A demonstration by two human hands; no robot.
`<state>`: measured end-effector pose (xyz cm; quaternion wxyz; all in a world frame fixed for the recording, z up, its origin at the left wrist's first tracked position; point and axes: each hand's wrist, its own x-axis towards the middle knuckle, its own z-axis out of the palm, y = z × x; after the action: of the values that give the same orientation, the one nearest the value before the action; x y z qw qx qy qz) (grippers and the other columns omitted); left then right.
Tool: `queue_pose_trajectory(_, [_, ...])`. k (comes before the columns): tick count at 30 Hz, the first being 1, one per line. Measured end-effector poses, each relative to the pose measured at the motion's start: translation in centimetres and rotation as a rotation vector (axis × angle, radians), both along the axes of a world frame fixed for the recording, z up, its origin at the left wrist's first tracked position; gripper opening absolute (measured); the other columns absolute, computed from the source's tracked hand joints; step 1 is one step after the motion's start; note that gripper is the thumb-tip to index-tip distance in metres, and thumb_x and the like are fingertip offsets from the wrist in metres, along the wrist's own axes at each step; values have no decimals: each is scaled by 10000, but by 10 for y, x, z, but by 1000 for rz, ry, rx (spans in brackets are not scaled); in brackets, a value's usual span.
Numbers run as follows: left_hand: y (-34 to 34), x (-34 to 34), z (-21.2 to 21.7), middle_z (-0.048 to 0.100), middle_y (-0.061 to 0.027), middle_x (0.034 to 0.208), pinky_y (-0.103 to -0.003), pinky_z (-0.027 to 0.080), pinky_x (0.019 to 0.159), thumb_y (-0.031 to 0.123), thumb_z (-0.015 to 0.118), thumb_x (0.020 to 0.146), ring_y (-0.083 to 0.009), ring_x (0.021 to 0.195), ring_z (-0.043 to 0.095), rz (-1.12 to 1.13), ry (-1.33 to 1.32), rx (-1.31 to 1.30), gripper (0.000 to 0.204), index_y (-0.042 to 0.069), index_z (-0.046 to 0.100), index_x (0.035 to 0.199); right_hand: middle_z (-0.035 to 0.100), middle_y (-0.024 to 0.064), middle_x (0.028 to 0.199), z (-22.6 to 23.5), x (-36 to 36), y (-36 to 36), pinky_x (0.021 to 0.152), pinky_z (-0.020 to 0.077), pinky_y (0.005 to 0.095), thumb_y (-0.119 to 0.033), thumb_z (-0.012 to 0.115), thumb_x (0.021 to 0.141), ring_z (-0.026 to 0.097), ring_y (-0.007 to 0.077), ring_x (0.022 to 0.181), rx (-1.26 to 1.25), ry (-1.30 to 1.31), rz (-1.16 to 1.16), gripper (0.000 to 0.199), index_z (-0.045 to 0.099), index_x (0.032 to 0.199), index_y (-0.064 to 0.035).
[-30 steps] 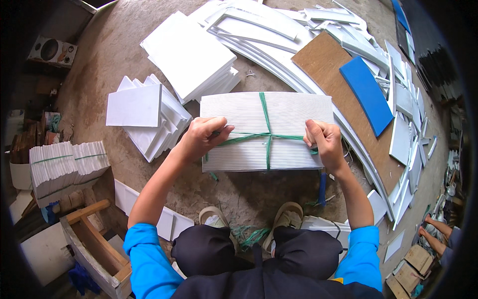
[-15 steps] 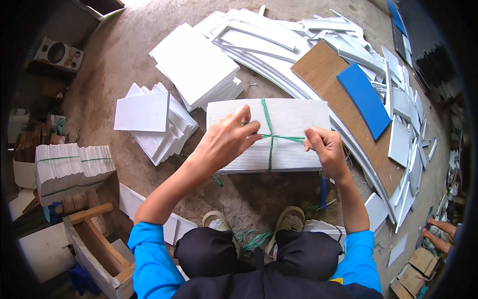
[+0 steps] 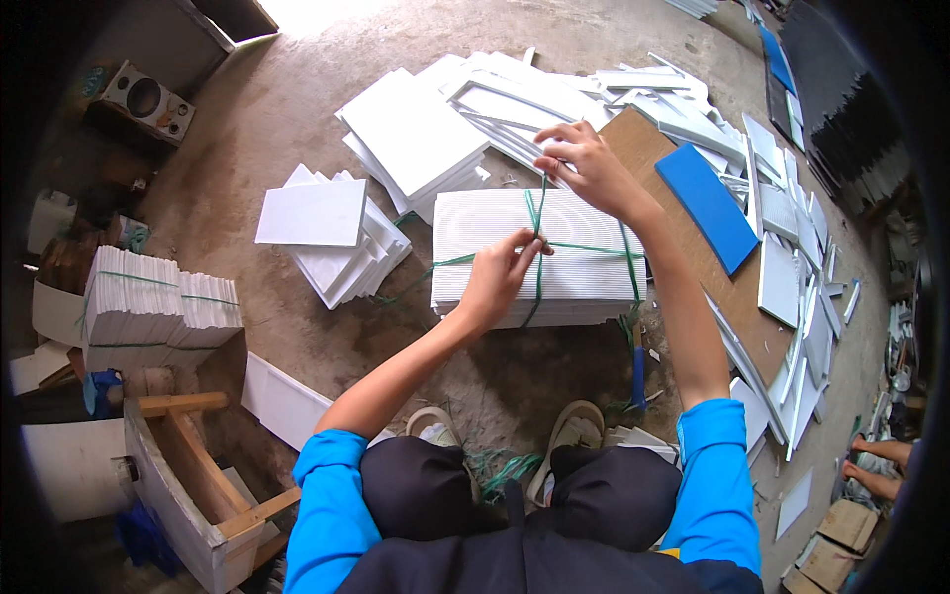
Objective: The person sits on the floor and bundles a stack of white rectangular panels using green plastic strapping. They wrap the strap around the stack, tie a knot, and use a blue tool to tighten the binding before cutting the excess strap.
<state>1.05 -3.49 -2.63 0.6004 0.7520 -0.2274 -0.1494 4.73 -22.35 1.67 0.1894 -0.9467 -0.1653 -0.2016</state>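
Note:
A stack of white ridged sheets [image 3: 594, 282] stands on the floor in front of my feet. Green twine [image 3: 539, 282] crosses over its top in both directions. At the crossing, my left hand [image 3: 498, 277] pinches the twine with thumb and fingertips. My right hand [image 3: 592, 170] is raised over the stack's far edge, its curled fingers gripping a strand of twine drawn up from the crossing. A loose strand trails off the stack's left side. Beside the stack's near right corner lies a blue-handled tool [image 3: 638, 378]; its upper part is hard to make out.
White panels [image 3: 421, 129] and a smaller pile [image 3: 312, 213] lie beyond and left. Offcuts, a brown board [image 3: 683, 223] and a blue panel [image 3: 708, 208] spread rightward. Tied bundles [image 3: 134, 297] and a wooden frame [image 3: 183, 465] stand left. Another person's legs [image 3: 881, 465] show far right.
My left hand has come down to the twine crossing. My right hand has moved from the stack's right side up and away, pulling a strand upward. The view has shifted slightly.

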Motion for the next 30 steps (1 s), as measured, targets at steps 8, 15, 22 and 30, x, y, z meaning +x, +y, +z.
queue_pose_trajectory(8, [26, 30, 13, 661, -46, 820, -246, 436, 701, 224, 588, 847, -80, 771, 565, -26, 283, 106, 235, 24, 658, 949, 580, 152, 887, -23, -62, 59, 743, 452, 377, 54, 516, 773, 591, 286, 866, 593, 65, 71, 288, 447, 1042, -23])
queue_pose_trajectory(15, [34, 65, 7, 619, 26, 739, -213, 353, 539, 305, 599, 833, -46, 640, 478, -345, 151, 264, 245, 97, 682, 932, 578, 137, 906, -40, -64, 54, 776, 448, 385, 31, 585, 738, 570, 292, 888, 406, 23, 36, 331, 471, 1033, -64])
queue_pose_trajectory(22, [29, 81, 14, 554, 36, 612, -184, 307, 453, 345, 711, 733, -35, 516, 427, -447, 360, 359, 272, 80, 654, 748, 600, 127, 981, -62, -62, 51, 902, 415, 438, 65, 601, 723, 548, 289, 1024, 249, -391, 204, 316, 457, 987, -32])
queue_pose_trajectory(30, [22, 19, 27, 660, -45, 735, -294, 499, 576, 231, 677, 744, -172, 643, 633, 65, -803, 563, 157, 115, 687, 849, 606, 138, 857, -62, -66, 59, 716, 499, 329, 61, 572, 775, 615, 224, 861, 699, -34, -27, 378, 390, 1093, -33])
